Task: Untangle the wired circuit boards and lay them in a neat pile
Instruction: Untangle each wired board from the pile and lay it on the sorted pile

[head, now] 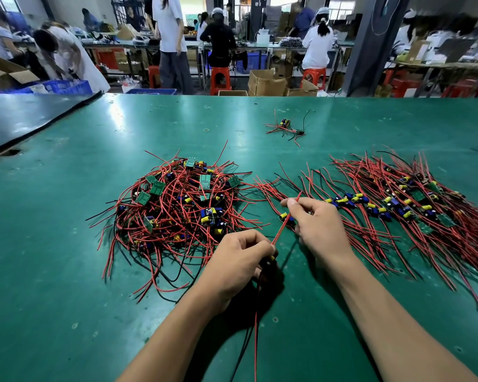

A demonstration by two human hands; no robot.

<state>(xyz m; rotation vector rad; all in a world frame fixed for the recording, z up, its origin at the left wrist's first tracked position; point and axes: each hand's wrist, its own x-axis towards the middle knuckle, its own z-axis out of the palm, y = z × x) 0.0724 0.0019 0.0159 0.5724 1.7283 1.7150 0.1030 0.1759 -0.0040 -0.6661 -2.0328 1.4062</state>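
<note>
A single wired circuit board, small and largely hidden, is gripped in the curled fingers of the left hand. Its red and black trailing leads hang toward the viewer. One thin red lead is pinched between thumb and forefinger of the right hand and held taut, evidently to straighten it for laying. The tangled heap of green boards and red wires lies left of the hands. The combed row of sorted boards lies right of them on the green bench mat. Much untangling is judged outstanding.

Glossy green table mat; smooth plastic-sheathed red wires.
</note>
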